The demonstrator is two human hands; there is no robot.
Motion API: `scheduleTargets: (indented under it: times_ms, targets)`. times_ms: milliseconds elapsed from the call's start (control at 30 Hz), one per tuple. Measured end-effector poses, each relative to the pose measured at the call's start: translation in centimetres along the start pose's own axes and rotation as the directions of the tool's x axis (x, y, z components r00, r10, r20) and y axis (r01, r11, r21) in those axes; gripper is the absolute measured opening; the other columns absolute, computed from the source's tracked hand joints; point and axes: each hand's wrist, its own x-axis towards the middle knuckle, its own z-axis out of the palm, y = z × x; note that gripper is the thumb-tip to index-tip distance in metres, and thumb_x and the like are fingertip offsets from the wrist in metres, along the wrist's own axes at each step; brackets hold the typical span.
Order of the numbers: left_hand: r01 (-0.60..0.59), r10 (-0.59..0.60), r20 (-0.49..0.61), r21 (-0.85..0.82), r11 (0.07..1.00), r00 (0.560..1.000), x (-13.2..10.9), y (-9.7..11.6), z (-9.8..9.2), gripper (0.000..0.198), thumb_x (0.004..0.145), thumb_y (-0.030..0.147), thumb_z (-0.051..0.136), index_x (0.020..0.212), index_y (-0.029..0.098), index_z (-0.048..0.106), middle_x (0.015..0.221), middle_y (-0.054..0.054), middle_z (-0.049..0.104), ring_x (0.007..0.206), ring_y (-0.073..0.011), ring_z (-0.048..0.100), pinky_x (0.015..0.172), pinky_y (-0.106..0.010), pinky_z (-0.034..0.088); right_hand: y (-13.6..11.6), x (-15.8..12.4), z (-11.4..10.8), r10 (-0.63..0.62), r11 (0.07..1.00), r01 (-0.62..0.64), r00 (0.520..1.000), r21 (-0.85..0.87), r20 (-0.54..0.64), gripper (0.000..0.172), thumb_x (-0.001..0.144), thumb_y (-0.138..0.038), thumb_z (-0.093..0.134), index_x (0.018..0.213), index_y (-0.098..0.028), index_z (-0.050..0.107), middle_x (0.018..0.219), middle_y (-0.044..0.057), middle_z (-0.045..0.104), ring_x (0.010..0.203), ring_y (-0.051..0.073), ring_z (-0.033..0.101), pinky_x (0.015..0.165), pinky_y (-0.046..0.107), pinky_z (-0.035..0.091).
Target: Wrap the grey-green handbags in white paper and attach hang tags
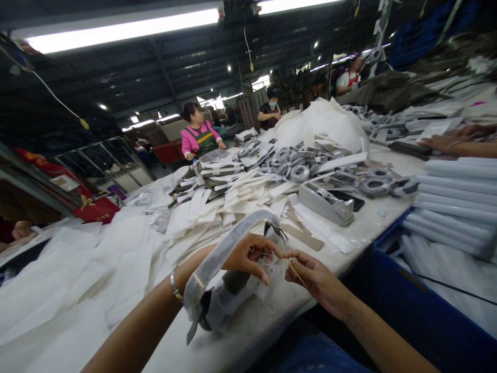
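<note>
A thin tan cord (298, 272) stretches between my two hands over the near edge of the table. My right hand (320, 282) pinches it, and its loose part hangs down beside the fingers. My left hand (248, 256) is curled from the other side, its fingertips closed on the cord's upper end. Around my left forearm arches a grey strap (217, 253) wrapped in translucent film. It belongs to a film-wrapped bag (229, 300) lying below my left hand, partly hidden by it. A pale, see-through piece (267, 269) hangs under the fingers.
A tape dispenser (324, 203) and a dark phone (349, 199) lie beyond my hands. Behind are white strips (240, 199) and rolled grey straps (298, 168). White sheets (89, 269) cover the left. A blue bin (411, 305) holds padded rolls at right. Co-workers (200, 132) stand around the table.
</note>
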Motion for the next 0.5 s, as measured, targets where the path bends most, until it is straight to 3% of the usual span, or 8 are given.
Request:
scheduleTargets:
  times_ms: [167, 267, 400, 500]
  targets:
    - [0.022, -0.023, -0.024, -0.051, 0.998, 0.999, 0.5, -0.2, 0.3, 0.054, 0.071, 0.046, 0.085, 0.114, 0.018, 0.067, 0.081, 0.000, 0.067, 0.053, -0.0060, 0.037, 0.049, -0.022, 0.027, 0.9, 0.6, 0.7, -0.025, 0.988, 0.031, 0.999, -0.154, 0.037, 0.036, 0.083, -0.049, 0.076, 0.108, -0.024, 0.069, 0.090, 0.000, 0.071, 0.083, 0.015, 0.065, 0.083, 0.030, 0.049]
    - [0.012, -0.015, -0.055, -0.052, 0.999, 0.998, 0.7, -0.2, 0.3, 0.052, 0.073, 0.043, 0.085, 0.115, 0.019, 0.066, 0.081, 0.001, 0.066, 0.055, -0.0070, 0.042, 0.051, -0.022, 0.030, 1.2, 0.8, 1.2, -0.123, 0.960, 0.128, 0.992, -0.249, 0.037, 0.044, 0.088, -0.057, 0.067, 0.117, -0.023, 0.068, 0.113, 0.007, 0.071, 0.104, 0.023, 0.065, 0.097, 0.040, 0.048]
    - [0.018, -0.025, -0.110, -0.064, 0.998, 0.994, 0.9, -0.6, 0.2, 0.054, 0.076, 0.044, 0.082, 0.121, 0.021, 0.063, 0.083, 0.001, 0.064, 0.058, -0.0077, 0.045, 0.052, -0.022, 0.032, 0.8, 0.3, 1.8, -0.324, 0.883, 0.326, 0.944, -0.336, 0.064, 0.056, 0.096, -0.063, 0.046, 0.136, -0.025, 0.059, 0.142, 0.010, 0.058, 0.133, 0.028, 0.051, 0.116, 0.049, 0.035]
    - [-0.032, 0.024, -0.138, -0.051, 0.998, 0.990, 1.2, -1.2, 0.3, 0.052, 0.079, 0.045, 0.079, 0.123, 0.023, 0.063, 0.095, -0.003, 0.067, 0.073, -0.0123, 0.057, 0.064, -0.023, 0.042, 0.3, 0.1, 3.0, -0.376, 0.809, 0.384, 0.920, -0.444, 0.110, 0.068, 0.090, -0.058, 0.062, 0.148, -0.027, 0.046, 0.150, 0.010, 0.050, 0.139, 0.029, 0.045, 0.118, 0.049, 0.033]
